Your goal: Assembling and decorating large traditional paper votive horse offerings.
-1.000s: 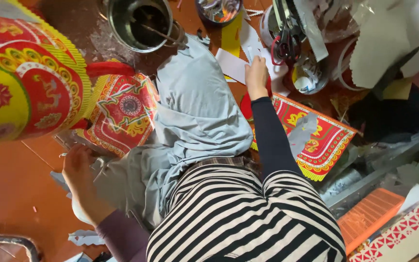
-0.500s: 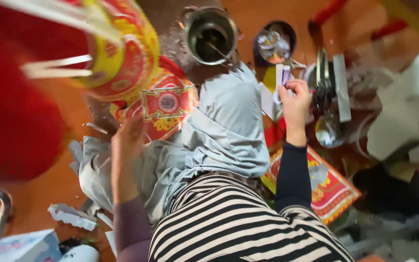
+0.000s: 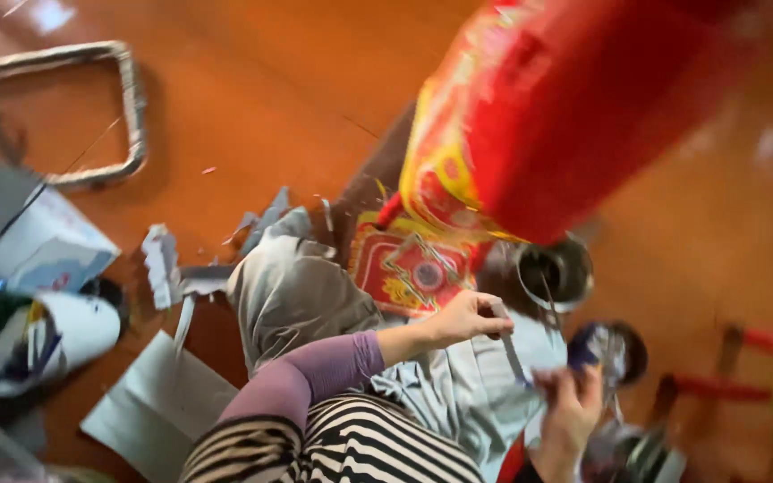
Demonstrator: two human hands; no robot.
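Observation:
My left hand [image 3: 465, 318] is closed on the upper end of a narrow grey paper strip [image 3: 512, 353] above my lap. My right hand [image 3: 571, 413], blurred, pinches the strip's lower end. I sit on the floor in grey trousers [image 3: 297, 295] and a striped top with purple sleeves. A large red and yellow paper lantern [image 3: 565, 116] hangs blurred just beyond my hands. Under it lie a red and gold patterned panel [image 3: 409, 273] and a metal pot [image 3: 555, 273].
On the orange floor are a bent wire frame [image 3: 100, 107], a white box [image 3: 42, 246], torn paper scraps [image 3: 163, 264], a grey sheet [image 3: 158, 407] and a stuffed bag [image 3: 33, 335]. A small dark bowl [image 3: 619, 351] and red sticks [image 3: 744, 358] lie at the right.
The view has swung round sharply. My two hands, apart before, have come together over my lap and now hold one paper strip between them.

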